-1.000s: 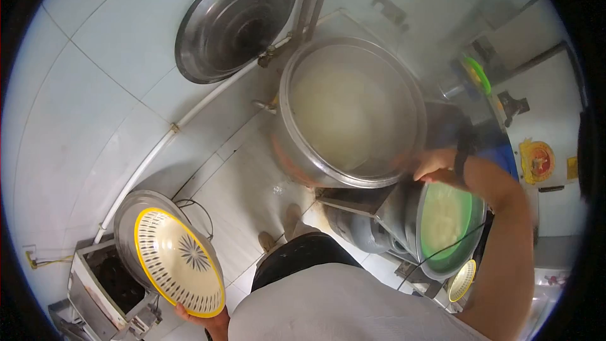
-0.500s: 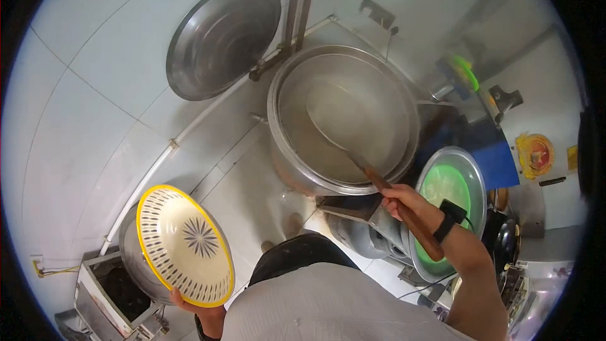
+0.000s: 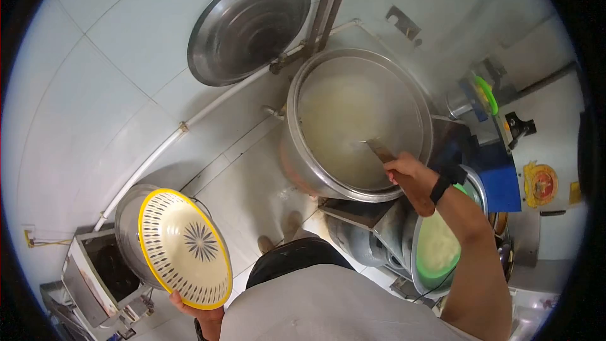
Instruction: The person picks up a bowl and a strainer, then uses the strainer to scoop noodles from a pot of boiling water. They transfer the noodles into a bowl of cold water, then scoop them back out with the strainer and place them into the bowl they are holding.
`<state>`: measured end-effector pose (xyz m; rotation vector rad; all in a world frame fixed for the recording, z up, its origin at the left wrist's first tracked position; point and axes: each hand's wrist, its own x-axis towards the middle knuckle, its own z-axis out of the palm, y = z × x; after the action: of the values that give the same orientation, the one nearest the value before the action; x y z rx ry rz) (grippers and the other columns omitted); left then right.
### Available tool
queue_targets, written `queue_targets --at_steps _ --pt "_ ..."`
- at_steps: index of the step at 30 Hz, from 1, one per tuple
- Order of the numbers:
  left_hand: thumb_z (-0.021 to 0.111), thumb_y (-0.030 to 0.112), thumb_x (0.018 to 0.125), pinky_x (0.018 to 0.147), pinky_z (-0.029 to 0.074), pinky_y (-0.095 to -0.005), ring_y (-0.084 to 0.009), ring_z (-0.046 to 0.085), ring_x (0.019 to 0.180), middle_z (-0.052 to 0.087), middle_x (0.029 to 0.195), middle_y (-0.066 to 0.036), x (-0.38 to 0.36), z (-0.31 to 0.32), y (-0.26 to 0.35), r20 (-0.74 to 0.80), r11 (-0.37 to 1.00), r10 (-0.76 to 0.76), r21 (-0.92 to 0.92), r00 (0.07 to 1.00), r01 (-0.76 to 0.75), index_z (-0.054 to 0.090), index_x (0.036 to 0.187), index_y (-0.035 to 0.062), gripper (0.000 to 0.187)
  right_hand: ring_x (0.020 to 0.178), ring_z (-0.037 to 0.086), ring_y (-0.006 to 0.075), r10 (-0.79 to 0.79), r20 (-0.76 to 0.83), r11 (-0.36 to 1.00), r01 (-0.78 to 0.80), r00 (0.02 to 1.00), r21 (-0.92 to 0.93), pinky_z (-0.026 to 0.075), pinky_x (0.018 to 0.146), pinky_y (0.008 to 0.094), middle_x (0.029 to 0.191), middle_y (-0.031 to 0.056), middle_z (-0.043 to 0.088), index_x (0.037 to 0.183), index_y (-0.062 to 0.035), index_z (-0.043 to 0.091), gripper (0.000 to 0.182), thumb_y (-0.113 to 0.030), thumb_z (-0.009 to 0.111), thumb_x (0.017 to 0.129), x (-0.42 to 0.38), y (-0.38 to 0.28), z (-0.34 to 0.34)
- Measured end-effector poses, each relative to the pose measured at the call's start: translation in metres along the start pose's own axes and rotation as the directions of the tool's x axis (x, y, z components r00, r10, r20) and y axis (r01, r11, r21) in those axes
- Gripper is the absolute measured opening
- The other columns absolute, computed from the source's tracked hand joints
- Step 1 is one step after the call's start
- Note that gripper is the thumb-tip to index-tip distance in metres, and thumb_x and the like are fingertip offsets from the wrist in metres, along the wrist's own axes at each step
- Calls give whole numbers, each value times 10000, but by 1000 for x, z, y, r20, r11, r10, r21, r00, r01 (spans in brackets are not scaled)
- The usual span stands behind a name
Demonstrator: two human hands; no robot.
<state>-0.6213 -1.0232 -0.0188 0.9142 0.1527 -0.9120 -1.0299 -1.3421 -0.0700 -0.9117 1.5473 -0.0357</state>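
Observation:
My left hand [image 3: 188, 308] grips the lower rim of a cream colander [image 3: 167, 240] with a yellow edge, tilted and with nothing in it. My right hand [image 3: 410, 172] is closed around the wooden handle of a long utensil [image 3: 418, 199] over the near right side of a large metal pot [image 3: 293, 145]. The pot holds cloudy, pale liquid [image 3: 344, 110]. The utensil's head is under the surface and hidden; only a bit of metal shows where the handle ends.
A large round metal lid [image 3: 249, 28] leans against the wall by a white pipe [image 3: 142, 170]. Right of me, a metal basin [image 3: 413, 265] holds a green container [image 3: 439, 249] with pale contents. Behind the colander are a metal vessel [image 3: 129, 215] and a boxy stove [image 3: 95, 278].
My right hand has moved forward over the pot, and the utensil's head has sunk out of sight in the liquid. The colander stays in my left hand. The view has shifted slightly.

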Motion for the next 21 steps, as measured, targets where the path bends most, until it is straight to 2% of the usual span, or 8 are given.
queue_targets --at_steps 5,8,10,14,18,19,20,21 --pt "489 438 731 796 445 -370 -182 540 951 549 1065 -38 1 -12 -2 -74 999 -32 4 997 32 483 1136 116 517 443 519 154 -143 -1 989 143 990 21 420 374 293 554 76 526 697 4 537 133 -97 605 750 -37 -1 20" --pt "481 440 743 790 450 -365 -179 540 945 542 1067 -36 6 -8 -7 -35 999 -13 34 999 14 480 1134 112 510 452 525 146 -191 -10 978 191 981 82 420 370 283 604 72 533 817 9 522 137 -89 598 760 -64 14 17" --pt "464 444 756 778 457 -345 -170 541 941 539 1070 -37 11 -1 -8 94 996 -37 80 995 29 478 1131 106 506 452 525 146 -193 -7 970 192 981 150 420 362 277 657 69 540 931 -1 478 210 -81 588 771 -84 23 15" --pt "465 442 759 755 470 -324 -169 557 922 551 1061 -43 16 22 -12 102 991 -47 126 994 34 472 1143 100 515 446 516 143 -139 -68 972 149 988 184 417 360 277 691 79 553 1071 -4 430 367 -95 606 761 -128 37 -2" --pt "481 420 755 733 492 -328 -189 581 898 568 1053 -58 29 8 -19 199 993 -115 46 973 108 469 1153 93 515 455 514 144 -259 -351 952 176 900 -252 424 373 271 727 82 547 1228 21 312 602 -86 627 727 -155 45 -37" --pt "489 409 752 727 499 -331 -196 588 892 573 1049 -63 29 8 -19 192 994 -102 44 976 95 469 1153 90 513 490 556 225 -354 -380 856 133 854 -499 459 423 331 798 153 570 1204 11 337 557 -88 606 727 -158 34 -45" --pt "489 409 752 727 499 -331 -196 588 892 573 1049 -63 28 10 -19 194 994 -106 49 975 98 469 1153 90 513 572 588 323 -718 -235 385 93 655 -918 478 489 404 805 198 585 1119 -14 412 395 -88 553 758 -140 54 -74" --pt "497 403 749 728 500 -334 -195 588 892 573 1048 -64 26 13 -19 200 992 -122 31 972 119 471 1150 88 510 603 587 356 -718 -279 298 -80 638 -951 481 519 421 774 197 592 1074 -20 436 321 -88 527 774 -131 50 -83"
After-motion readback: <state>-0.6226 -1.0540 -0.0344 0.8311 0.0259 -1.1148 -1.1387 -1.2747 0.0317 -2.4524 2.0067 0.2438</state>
